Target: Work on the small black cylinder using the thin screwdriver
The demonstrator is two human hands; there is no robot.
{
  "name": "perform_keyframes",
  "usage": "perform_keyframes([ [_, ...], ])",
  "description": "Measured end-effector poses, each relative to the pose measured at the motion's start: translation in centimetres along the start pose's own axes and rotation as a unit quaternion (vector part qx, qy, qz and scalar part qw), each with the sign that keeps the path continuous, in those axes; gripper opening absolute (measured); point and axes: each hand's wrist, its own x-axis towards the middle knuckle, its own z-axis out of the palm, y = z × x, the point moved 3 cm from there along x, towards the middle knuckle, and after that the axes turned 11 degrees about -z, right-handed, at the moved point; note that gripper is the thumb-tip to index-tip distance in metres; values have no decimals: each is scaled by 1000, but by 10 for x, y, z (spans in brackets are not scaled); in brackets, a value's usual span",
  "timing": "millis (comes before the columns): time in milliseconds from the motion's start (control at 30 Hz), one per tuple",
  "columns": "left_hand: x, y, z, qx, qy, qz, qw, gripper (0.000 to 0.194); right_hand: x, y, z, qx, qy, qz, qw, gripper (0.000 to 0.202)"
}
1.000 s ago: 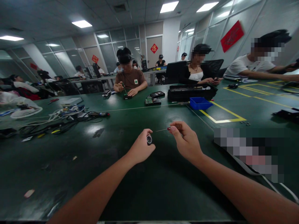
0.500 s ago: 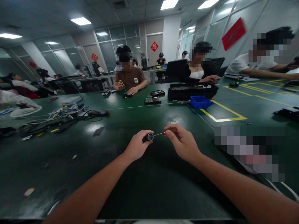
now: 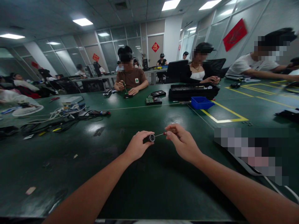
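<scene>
My left hand (image 3: 136, 147) is closed around a short black cylinder (image 3: 151, 137) with a silver-rimmed round end, which faces me and to the right. In my right hand (image 3: 185, 143) is a screwdriver (image 3: 164, 133), gripped between thumb and fingers. Its thin metal shaft reaches left to the rim of the cylinder; whether the tip touches or enters it I cannot tell. A red collar and part of a brownish handle show at my fingers. Both hands are held above the green table (image 3: 149, 186).
Tangled cables (image 3: 67, 119) lie to the left. Farther back are hard drives (image 3: 154, 100), a blue bin (image 3: 202, 103) and a long black tray (image 3: 193, 92). A co-worker (image 3: 130, 77) sits opposite, working with a tool. A blurred-out device (image 3: 252, 155) is at my right.
The view has shifted slightly. My right hand has turned a little, and more of the screwdriver's handle shows. Both hands keep their hold.
</scene>
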Motion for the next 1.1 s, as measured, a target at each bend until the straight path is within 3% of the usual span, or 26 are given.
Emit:
perform_keyframes([
  [233, 0, 1, 0, 8, -7, -2, 1000, 39, -1, 5, -1, -24, 28, 22, 999, 27],
  [433, 0, 1, -3, -2, 30, -22, 999, 41, 0, 11, 4, 104, 84, 62, 989, 24],
  [567, 0, 2, -5, 14, 24, 8, 1000, 41, 5, 27, 8, 250, 124, 128, 952, 31],
  [700, 1, 2, -8, 49, 21, 0, 999, 37, 8, 45, 9, 328, 116, 204, 915, 29],
  [833, 2, 2, -9, 54, 20, -16, 998, 38, 8, 47, 5, 272, 139, 165, 938, 29],
  [1100, 1, 0, -7, 50, 23, -13, 998, 40, 5, 26, 6, 154, 96, 93, 979, 29],
])
